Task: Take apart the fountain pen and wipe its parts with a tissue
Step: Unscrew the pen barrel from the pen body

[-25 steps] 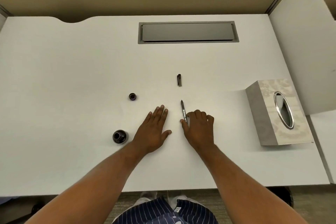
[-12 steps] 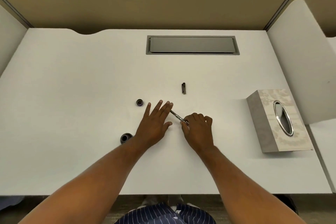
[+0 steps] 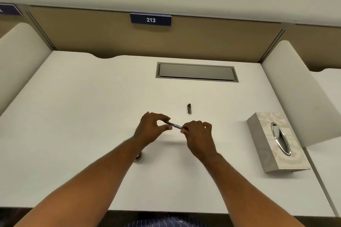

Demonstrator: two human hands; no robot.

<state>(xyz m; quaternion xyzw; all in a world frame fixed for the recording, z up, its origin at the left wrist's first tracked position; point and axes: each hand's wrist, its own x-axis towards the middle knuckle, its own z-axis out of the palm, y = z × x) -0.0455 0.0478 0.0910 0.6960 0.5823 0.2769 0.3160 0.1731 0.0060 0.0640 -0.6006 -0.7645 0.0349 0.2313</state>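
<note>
fountain pen (image 3: 174, 126) now lifted off desk (image 3: 92, 116), both hands gripping ends

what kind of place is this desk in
Probably a numbered study carrel or office cubicle: a plate reading 213 on the tan partition, curved white side dividers, and a cable hatch set into the white desk.

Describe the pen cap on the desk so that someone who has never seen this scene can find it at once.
Start at the grey hatch set into the white desk. Below its middle, just beyond the right hand, lies the pen cap. It is the only small dark piece lying alone, shorter than the pen held in both hands.
</note>
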